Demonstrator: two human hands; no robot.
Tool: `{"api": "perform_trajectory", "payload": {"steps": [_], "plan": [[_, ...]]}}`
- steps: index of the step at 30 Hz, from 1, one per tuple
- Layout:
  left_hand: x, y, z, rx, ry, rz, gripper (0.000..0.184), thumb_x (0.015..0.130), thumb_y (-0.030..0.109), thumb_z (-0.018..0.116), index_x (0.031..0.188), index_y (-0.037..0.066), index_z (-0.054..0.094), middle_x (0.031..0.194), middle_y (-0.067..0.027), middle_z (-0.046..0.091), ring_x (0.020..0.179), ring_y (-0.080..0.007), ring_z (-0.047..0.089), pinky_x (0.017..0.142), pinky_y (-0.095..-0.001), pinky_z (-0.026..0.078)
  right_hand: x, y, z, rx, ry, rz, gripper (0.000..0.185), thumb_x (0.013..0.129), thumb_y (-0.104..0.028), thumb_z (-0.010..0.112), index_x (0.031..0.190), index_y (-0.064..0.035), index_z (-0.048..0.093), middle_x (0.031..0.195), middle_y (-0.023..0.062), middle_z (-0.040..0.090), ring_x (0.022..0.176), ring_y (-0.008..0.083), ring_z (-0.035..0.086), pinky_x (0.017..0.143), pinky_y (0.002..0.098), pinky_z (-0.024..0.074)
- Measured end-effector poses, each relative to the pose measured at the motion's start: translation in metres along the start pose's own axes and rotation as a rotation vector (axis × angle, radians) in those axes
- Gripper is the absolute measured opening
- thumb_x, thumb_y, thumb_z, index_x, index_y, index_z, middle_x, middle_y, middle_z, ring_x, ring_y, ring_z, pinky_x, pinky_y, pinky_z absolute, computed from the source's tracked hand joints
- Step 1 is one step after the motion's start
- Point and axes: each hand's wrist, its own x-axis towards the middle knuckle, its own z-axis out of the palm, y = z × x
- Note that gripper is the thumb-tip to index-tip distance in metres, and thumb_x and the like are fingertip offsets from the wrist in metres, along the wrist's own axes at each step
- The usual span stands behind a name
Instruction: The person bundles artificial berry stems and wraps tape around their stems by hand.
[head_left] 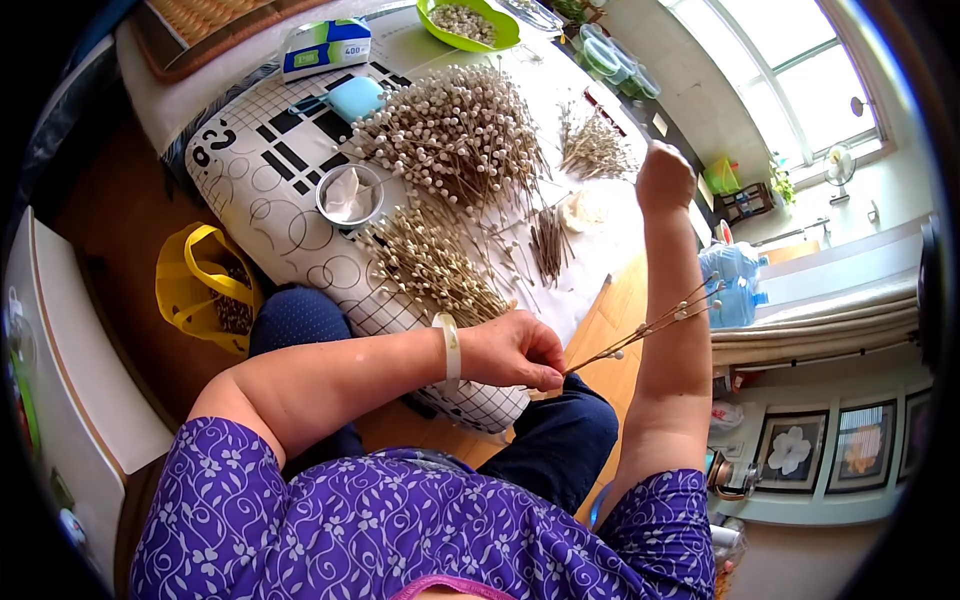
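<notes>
"Status of left hand?"

"My thumb and fingertips pinch a budded sprig, held beside the cloth-covered tabletop."

"Right hand?"

"Extended, fingers curled tight; I cannot tell whether it grips anything. The largest budded bundle lies on the tabletop."

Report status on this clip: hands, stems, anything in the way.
Left hand pinching budded stems. Right hand closed, extended forward, contents hidden. Stem tips overlap right forearm in view; contact unclear.
</notes>
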Motion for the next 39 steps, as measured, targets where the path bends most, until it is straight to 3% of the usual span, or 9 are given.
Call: {"api": "perform_trajectory", "payload": {"steps": [4, 6, 10, 19, 25, 28, 29, 34, 39], "plan": [[-0.002, 0.001, 0.001, -0.011, 0.0, 0.017, 0.014, 0.078, 0.01, 0.064, 0.084, -0.002, 0.06, 0.075, -0.0026, 0.061, 0.069, -0.0061, 0.056, 0.065, -0.02, 0.046, -0.004, 0.014, 0.007, 0.799, 0.091, 0.212, 0.014, 0.077, -0.013, 0.059, 0.084, -0.0018, 0.062, 0.069, 0.0106, 0.062, 0.061, 0.0196, 0.061, 0.056, 0.0296, 0.0493], [-0.004, 0.002, 0.006, -0.027, -0.006, 0.016, 0.014, 0.078, 0.01, 0.064, 0.084, -0.002, 0.06, 0.075, -0.0032, 0.062, 0.07, -0.0063, 0.056, 0.065, -0.02, 0.046, -0.033, -0.008, -0.015, 1.576, -0.18, 0.434, 0.013, 0.078, -0.012, 0.061, 0.085, -0.0004, 0.061, 0.067, 0.0071, 0.06, 0.057, 0.0127, 0.057, 0.052, 0.0243, 0.0468], [-0.014, 0.003, 0.021, -0.163, -0.113, 0.014, 0.014, 0.078, 0.011, 0.064, 0.082, -0.002, 0.06, 0.075, -0.0046, 0.063, 0.07, -0.0075, 0.057, 0.065, -0.0208, 0.047, -0.127, -0.066, -0.051, 1.98, -0.532, 0.34, 0.012, 0.08, -0.009, 0.061, 0.088, 0.0001, 0.059, 0.069, 0.0041, 0.059, 0.056, 0.0084, 0.054, 0.05, 0.0205, 0.0441], [-0.013, -0.014, 0.039, -0.068, -0.257, -0.11, 0.011, 0.079, 0.009, 0.062, 0.082, -0.001, 0.059, 0.077, -0.0062, 0.063, 0.073, -0.0101, 0.059, 0.068, -0.0234, 0.048, -0.229, -0.087, -0.064, 1.753, -0.719, 0.847, 0.011, 0.077, -0.007, 0.061, 0.083, 0.0014, 0.056, 0.062, 0.0039, 0.059, 0.052, 0.0076, 0.056, 0.045, 0.0185, 0.0446], [-0.013, -0.019, 0.047, -0.07, -0.307, -0.149, 0.011, 0.079, 0.01, 0.061, 0.081, -0.001, 0.059, 0.076, -0.0056, 0.063, 0.071, -0.0099, 0.058, 0.067, -0.0237, 0.047, -0.231, -0.086, -0.058, 1.16, -0.49, 0.42, 0.013, 0.074, -0.009, 0.065, 0.079, 0.0002, 0.058, 0.059, 0.0052, 0.057, 0.053, 0.0092, 0.054, 0.049, 0.0227, 0.0434], [-0.013, -0.018, 0.046, -0.07, -0.299, -0.159, 0.011, 0.079, 0.009, 0.061, 0.081, -0.001, 0.058, 0.076, -0.0053, 0.062, 0.071, -0.0095, 0.058, 0.067, -0.0235, 0.047, -0.209, -0.092, -0.073, 1.259, -0.317, 0.362, 0.012, 0.073, -0.011, 0.066, 0.076, -0.0008, 0.061, 0.059, 0.0072, 0.057, 0.053, 0.0109, 0.054, 0.05, 0.0245, 0.0429], [-0.012, -0.019, 0.046, -0.072, -0.303, -0.165, 0.011, 0.079, 0.009, 0.061, 0.081, -0.001, 0.058, 0.076, -0.0053, 0.062, 0.071, -0.0095, 0.058, 0.067, -0.0235, 0.047, -0.2, -0.094, -0.079, 1.331, -0.387, 0.365, 0.016, 0.074, -0.017, 0.064, 0.073, -0.002, 0.061, 0.063, 0.0104, 0.058, 0.056, 0.0215, 0.056, 0.054, 0.0303, 0.0445], [-0.012, -0.016, 0.043, -0.038, -0.298, -0.172, 0.011, 0.078, 0.009, 0.061, 0.08, -0.001, 0.059, 0.075, -0.0054, 0.063, 0.071, -0.0094, 0.058, 0.067, -0.0234, 0.047, -0.173, -0.112, -0.063, 1.232, -0.397, 0.268, 0.02, 0.073, -0.02, 0.066, 0.072, -0.0006, 0.064, 0.057, 0.0109, 0.058, 0.052, 0.0145, 0.056, 0.053, 0.026, 0.0442], [-0.013, -0.014, 0.04, -0.073, -0.267, -0.136, 0.012, 0.078, 0.01, 0.062, 0.08, -0.001, 0.059, 0.075, -0.0055, 0.063, 0.071, -0.0092, 0.058, 0.066, -0.023, 0.047, -0.161, -0.122, -0.055, 1.221, -0.587, 0.209, 0.019, 0.072, -0.02, 0.064, 0.074, -0.0015, 0.065, 0.065, 0.0144, 0.061, 0.057, 0.0217, 0.059, 0.057, 0.0301, 0.0464]]}}
